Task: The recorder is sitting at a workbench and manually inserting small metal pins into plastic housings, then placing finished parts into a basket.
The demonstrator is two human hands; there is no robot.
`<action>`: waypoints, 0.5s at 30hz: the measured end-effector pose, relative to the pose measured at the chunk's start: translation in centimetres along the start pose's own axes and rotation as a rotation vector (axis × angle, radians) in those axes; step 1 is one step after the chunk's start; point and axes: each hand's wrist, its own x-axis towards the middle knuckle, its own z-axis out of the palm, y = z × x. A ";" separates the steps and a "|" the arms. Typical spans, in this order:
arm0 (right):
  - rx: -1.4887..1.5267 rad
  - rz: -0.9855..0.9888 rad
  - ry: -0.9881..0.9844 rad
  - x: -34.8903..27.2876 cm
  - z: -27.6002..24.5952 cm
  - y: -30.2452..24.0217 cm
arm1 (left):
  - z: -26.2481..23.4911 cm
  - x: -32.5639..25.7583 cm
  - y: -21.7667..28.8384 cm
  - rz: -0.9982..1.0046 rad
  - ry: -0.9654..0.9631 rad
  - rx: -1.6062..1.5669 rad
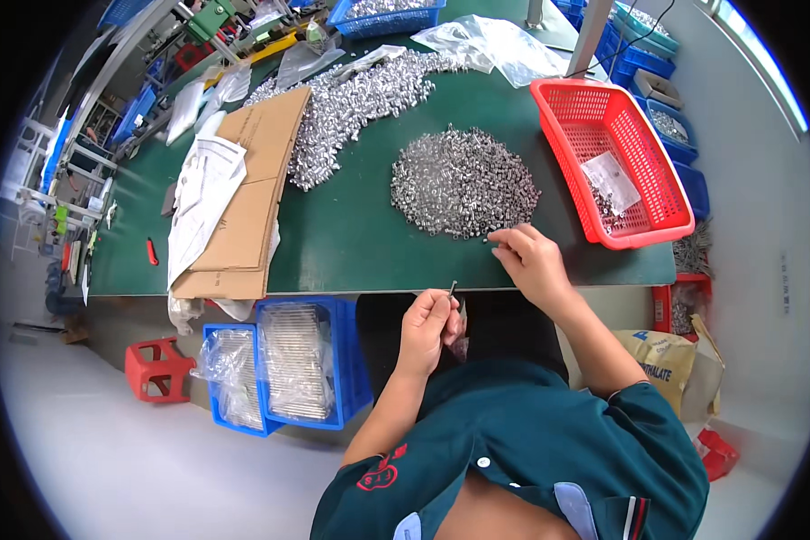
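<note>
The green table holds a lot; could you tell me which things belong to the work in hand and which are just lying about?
In use:
left hand pinching a small metal pin
right hand at the near pile of metal parts

Lying about:
red basket
cardboard sheets
far pile of metal parts
clear plastic bags

There is just one view, from a camera on the person's head. It looks down from close above at the green table [360, 234] and the person's lap. Edges bend near the round rim.
</note>
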 end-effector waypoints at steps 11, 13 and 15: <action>-0.236 -0.188 -0.006 -0.5 0.8 0.1 | -0.4 -1.0 -1.5 -0.023 0.023 0.090; -0.180 -0.167 0.018 -0.5 0.6 -0.4 | -0.5 -0.6 -1.4 -0.041 0.014 0.097; 0.024 -0.093 -0.040 -0.8 0.2 -0.2 | 0.2 -0.2 -1.0 -0.020 -0.010 0.069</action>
